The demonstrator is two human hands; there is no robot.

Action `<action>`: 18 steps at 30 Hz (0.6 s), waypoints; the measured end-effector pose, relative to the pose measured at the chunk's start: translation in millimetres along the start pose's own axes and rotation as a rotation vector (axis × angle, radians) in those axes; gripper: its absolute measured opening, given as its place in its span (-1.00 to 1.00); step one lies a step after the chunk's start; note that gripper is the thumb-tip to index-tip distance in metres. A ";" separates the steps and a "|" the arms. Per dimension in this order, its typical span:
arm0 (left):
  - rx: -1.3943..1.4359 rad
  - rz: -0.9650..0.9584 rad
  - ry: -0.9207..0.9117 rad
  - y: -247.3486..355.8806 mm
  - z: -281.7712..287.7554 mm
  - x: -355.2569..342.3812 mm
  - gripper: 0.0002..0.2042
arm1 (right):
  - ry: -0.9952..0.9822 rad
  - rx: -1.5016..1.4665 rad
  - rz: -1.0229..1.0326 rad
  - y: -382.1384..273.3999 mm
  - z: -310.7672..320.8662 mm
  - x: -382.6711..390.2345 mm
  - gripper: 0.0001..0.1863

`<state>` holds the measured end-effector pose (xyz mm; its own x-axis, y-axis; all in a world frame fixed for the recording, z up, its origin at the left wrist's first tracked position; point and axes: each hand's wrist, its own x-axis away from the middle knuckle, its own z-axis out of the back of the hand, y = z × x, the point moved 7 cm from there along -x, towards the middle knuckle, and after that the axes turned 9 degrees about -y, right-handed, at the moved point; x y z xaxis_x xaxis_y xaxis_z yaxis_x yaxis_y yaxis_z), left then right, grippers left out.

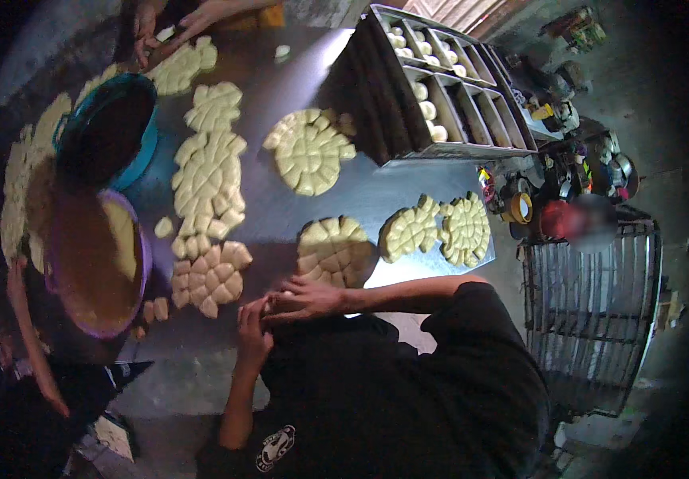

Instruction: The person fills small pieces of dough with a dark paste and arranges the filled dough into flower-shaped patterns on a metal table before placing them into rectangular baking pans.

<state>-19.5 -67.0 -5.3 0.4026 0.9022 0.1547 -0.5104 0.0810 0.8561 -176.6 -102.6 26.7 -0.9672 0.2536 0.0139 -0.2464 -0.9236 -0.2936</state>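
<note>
My left hand (255,326) and my right hand (312,299) meet at the table's near edge, fingers closed around a small pale piece of dough (287,294), mostly hidden. Just beyond my right hand lies a round slab of dough (335,249) divided into pieces, partly in shadow. A similar divided slab (210,279) lies to the left of my hands. Farther off are a long divided dough strip (207,172) and another round slab (308,152). Two more slabs, one (410,229) beside the other (465,230), sit at the right edge.
A purple-rimmed tub (146,263) and a teal tub (146,148) stand on the left. A compartmented metal box (392,104) holding dough balls stands at the back right. Co-workers' hands (149,36) work at the far side, and another person's arm (31,343) reaches in at left.
</note>
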 end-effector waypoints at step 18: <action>0.433 -0.130 0.159 270.2 -8.3 -230.0 -0.64 | 0.724 -1.378 -0.742 223.7 334.4 321.0 -0.23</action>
<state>-256.3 -249.1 186.4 0.3036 0.9526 -0.0160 -0.0859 0.0441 0.9953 -562.7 -323.9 285.0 -0.3631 0.9032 0.2287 0.0118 0.2499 -0.9682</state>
